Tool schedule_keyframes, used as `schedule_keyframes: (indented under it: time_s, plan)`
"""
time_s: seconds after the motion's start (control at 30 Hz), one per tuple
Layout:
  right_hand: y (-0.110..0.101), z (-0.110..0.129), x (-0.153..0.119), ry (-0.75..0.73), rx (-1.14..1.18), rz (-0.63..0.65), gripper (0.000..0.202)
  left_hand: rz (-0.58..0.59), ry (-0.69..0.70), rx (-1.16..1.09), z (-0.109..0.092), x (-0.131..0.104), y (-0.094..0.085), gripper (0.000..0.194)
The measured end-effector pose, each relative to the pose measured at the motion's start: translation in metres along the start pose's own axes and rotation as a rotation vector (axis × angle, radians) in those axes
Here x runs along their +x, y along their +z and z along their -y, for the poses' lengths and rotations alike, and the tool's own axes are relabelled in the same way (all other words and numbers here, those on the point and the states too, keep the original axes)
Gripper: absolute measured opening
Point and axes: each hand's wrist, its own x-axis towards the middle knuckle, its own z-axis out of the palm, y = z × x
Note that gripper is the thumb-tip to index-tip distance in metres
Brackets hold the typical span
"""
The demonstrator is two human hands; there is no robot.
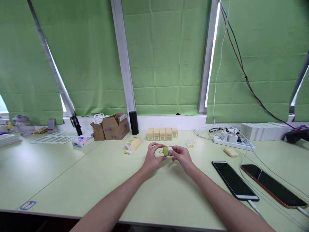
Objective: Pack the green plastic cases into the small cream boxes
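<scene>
Between my two hands, above the middle of the table, is a small green item (pixel 165 151) with a white end and a tan loop at its left. My left hand (pixel 153 158) pinches the green part between thumb and fingers. The fingers of my right hand (pixel 181 157) close on the white end (pixel 170 150). Beyond the hands stands a row of small tan boxes (pixel 162 133) with green labels. An opened tan box (pixel 133 145) lies behind and left of my left hand. A small clear container (pixel 190 144) with something yellow in it sits behind my right hand.
Two phones (pixel 234 180) (pixel 272 183) with cables lie at the right, near a cream case (pixel 231 152) and a white power strip (pixel 233 141). Cardboard boxes (pixel 116 127), a black cylinder (pixel 133 123) and a tissue pack (pixel 83 140) stand at the back left.
</scene>
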Motion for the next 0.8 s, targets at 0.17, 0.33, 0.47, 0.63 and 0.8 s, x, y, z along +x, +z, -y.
schedule_keyframes:
  time_s: [0.17,0.33,0.47,0.63,0.8]
  plan:
    - [0.0023,-0.0017,0.0001,-0.028,-0.018,0.005,0.044,0.003,-0.014,0.007,-0.0013,0.0002,0.0004,0.046]
    - [0.0040,-0.0039,-0.0011,-0.066,-0.056,-0.040,0.050,-0.001,-0.010,0.022,0.0015,-0.0007,0.0015,0.047]
    - [0.0054,-0.0051,-0.0039,-0.097,-0.122,-0.028,0.055,0.000,0.003,0.037,0.0044,-0.0022,0.0016,0.046]
    - [0.0061,-0.0063,-0.0043,-0.118,-0.128,-0.012,0.056,0.021,0.026,0.101,0.0023,-0.0045,0.0019,0.044]
    - [0.0074,-0.0069,-0.0029,-0.134,-0.098,-0.048,0.054,0.021,0.217,0.264,-0.0035,-0.0073,0.0064,0.040]
